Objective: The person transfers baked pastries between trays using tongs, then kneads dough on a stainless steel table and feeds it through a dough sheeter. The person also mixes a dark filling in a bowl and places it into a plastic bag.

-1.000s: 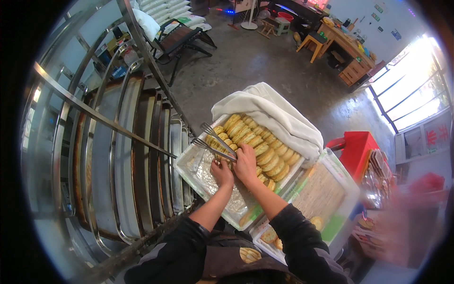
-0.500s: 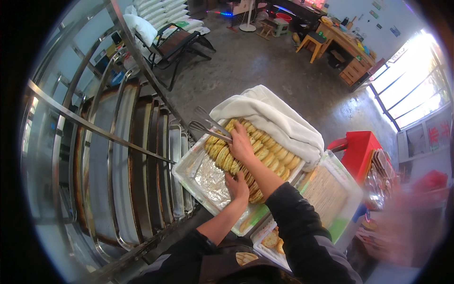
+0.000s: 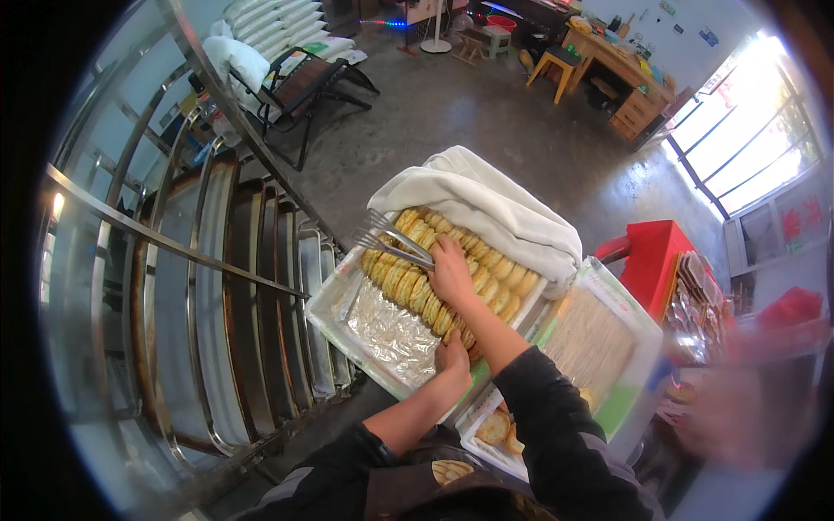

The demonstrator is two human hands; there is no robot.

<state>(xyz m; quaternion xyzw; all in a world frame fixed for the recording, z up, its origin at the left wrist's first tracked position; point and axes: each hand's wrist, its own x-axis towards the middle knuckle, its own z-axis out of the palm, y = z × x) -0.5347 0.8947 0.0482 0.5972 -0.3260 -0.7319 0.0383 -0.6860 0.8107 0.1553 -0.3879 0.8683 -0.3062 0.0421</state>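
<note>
A white foam box (image 3: pixel 323 314) holds rows of golden flat round breads (image 3: pixel 412 283) standing on edge. My right hand (image 3: pixel 453 273) is closed around metal tongs (image 3: pixel 395 237) and rests on top of the rows. The tongs point away to the left, their ends apart over the breads. My left hand (image 3: pixel 453 360) grips the near end of the front row, with some fingers hidden by the breads. Crinkled clear plastic (image 3: pixel 388 335) lines the box floor left of the row. A white cloth (image 3: pixel 486 204) is folded back over the far rim.
A metal rack (image 3: pixel 261 276) with trays stands close on the left. Another foam box (image 3: pixel 599 334) sits to the right, and a tray of round breads (image 3: pixel 493 427) is nearer me. Beyond are a red container (image 3: pixel 650 269), a folding chair (image 3: pixel 306 85) and a wooden desk (image 3: pixel 638 108).
My left hand has moved from the row's side to its near end. The front row stands straighter, and more plastic lining shows. My right hand keeps the tongs. The whole view has shifted slightly.
</note>
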